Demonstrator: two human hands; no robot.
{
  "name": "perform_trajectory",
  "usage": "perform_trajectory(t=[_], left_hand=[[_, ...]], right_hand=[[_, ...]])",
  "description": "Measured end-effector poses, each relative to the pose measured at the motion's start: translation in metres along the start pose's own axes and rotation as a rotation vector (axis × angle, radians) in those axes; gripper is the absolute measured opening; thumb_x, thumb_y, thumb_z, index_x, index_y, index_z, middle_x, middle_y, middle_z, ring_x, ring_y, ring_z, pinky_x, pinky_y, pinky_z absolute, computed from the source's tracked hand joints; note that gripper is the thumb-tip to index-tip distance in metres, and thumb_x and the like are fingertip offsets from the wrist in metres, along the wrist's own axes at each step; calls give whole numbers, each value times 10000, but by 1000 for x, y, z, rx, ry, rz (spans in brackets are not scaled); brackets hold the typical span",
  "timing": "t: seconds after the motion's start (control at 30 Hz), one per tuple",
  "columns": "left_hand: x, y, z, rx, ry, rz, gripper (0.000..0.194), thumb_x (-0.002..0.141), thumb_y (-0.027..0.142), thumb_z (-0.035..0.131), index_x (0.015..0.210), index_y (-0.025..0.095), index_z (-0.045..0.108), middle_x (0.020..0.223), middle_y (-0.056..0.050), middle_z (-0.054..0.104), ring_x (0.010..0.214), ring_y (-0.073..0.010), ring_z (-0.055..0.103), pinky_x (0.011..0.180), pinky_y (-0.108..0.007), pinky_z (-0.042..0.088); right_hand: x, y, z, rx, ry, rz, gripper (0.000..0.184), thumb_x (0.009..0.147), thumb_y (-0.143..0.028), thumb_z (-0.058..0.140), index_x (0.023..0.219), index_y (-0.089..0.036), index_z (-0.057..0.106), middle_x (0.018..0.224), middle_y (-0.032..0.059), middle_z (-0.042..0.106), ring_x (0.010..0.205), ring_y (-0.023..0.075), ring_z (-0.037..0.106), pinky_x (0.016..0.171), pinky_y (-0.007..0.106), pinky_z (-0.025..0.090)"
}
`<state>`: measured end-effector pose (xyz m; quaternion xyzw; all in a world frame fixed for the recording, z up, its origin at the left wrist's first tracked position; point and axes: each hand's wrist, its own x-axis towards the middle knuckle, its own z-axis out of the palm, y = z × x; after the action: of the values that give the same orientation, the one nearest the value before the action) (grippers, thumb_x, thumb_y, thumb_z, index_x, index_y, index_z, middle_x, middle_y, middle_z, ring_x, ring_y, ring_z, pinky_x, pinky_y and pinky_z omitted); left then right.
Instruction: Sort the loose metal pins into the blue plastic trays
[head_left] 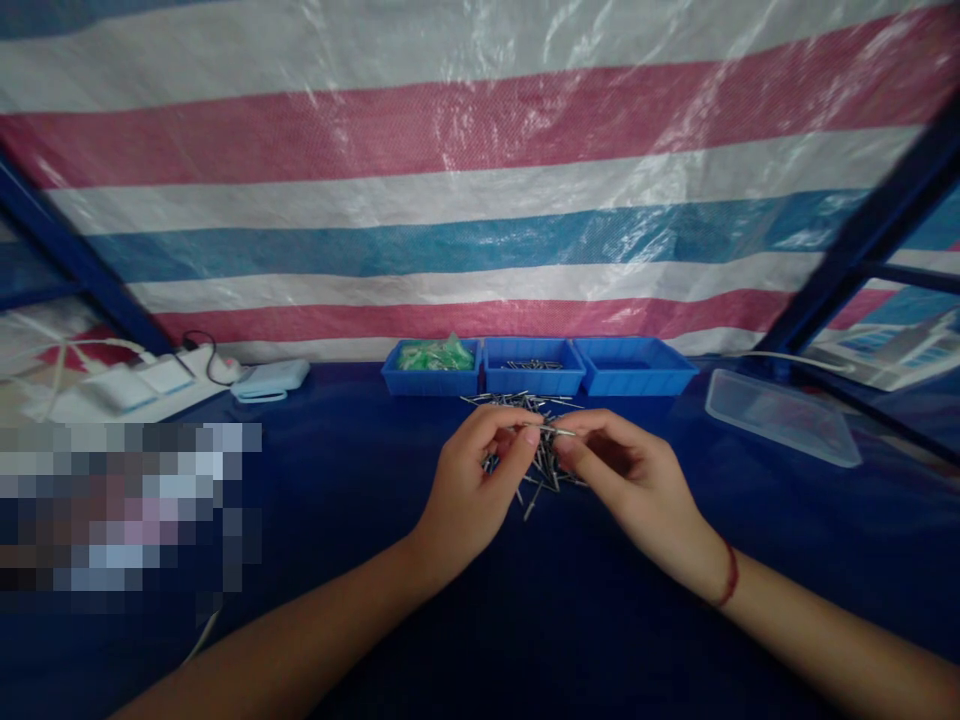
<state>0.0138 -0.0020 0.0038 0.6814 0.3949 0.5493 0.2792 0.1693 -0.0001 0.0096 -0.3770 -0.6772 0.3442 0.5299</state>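
Note:
Between both hands, a thin silvery blind rivet [551,429] is held level. My left hand [480,480] pinches one end of it between thumb and forefinger. At the other end, my right hand [637,480] grips it in the same way, its other fingers curled and partly hidden. Under and behind the fingers lies a loose pile of similar rivets [550,470] on the dark blue table. The hands cover part of that pile.
Three blue bins stand behind the pile: the left bin [431,383] holds green plastic-wrapped stuff, the middle bin [534,381] metal rivets. The right bin [637,380] shows no contents. A clear plastic lid [780,415] lies right; a power strip [180,385] and light-blue case [271,378] lie left.

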Motion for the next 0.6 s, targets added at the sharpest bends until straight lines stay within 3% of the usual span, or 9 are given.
perform_trajectory(t=[0.2, 0.37, 0.43, 0.47, 0.53, 0.6], left_hand=[[1, -4, 1, 19, -105, -58, 144, 873, 273, 512, 928, 188, 615, 861, -35, 634, 767, -154, 591, 702, -280, 482], [2, -1, 3, 78, -144, -18, 172, 895, 278, 466, 831, 183, 594, 828, -28, 606, 781, -154, 570, 710, -279, 451], [2, -2, 2, 68, -144, -68, 180, 906, 305, 445, 931, 192, 583, 863, -34, 614, 794, -159, 584, 716, -291, 455], [2, -4, 2, 53, -140, -99, 202, 908, 321, 438, 1009, 199, 565, 902, -41, 618, 802, -162, 593, 714, -297, 460], [4, -7, 1, 39, -140, -139, 261, 904, 338, 446, 1121, 214, 522, 971, -54, 618, 822, -168, 604, 713, -306, 468], [6, -9, 0, 89, -161, -133, 247, 895, 323, 467, 1106, 219, 542, 966, -51, 625, 822, -171, 601, 715, -317, 466]], right_hand=[[-1, -2, -7, -174, 88, -159, 82, 806, -265, 596, 870, -229, 633, 733, 11, 625, 620, 138, 566, 526, 270, 461], [5, -11, -18, -412, -37, -391, 44, 798, -194, 575, 761, -216, 585, 671, -5, 585, 603, 125, 539, 563, 275, 445], [15, -9, -28, -489, -47, -410, 57, 812, -216, 557, 760, -215, 582, 671, -5, 588, 601, 125, 536, 569, 275, 443], [21, -6, -34, -530, 3, -397, 67, 822, -239, 548, 774, -215, 589, 683, 0, 598, 605, 128, 538, 572, 278, 443], [38, 7, -51, -627, 221, -348, 114, 834, -293, 540, 798, -210, 609, 705, 16, 618, 605, 140, 539, 581, 290, 439], [55, 27, -72, -737, 445, -299, 176, 842, -333, 529, 837, -192, 634, 724, 42, 644, 614, 158, 555, 590, 302, 441]])
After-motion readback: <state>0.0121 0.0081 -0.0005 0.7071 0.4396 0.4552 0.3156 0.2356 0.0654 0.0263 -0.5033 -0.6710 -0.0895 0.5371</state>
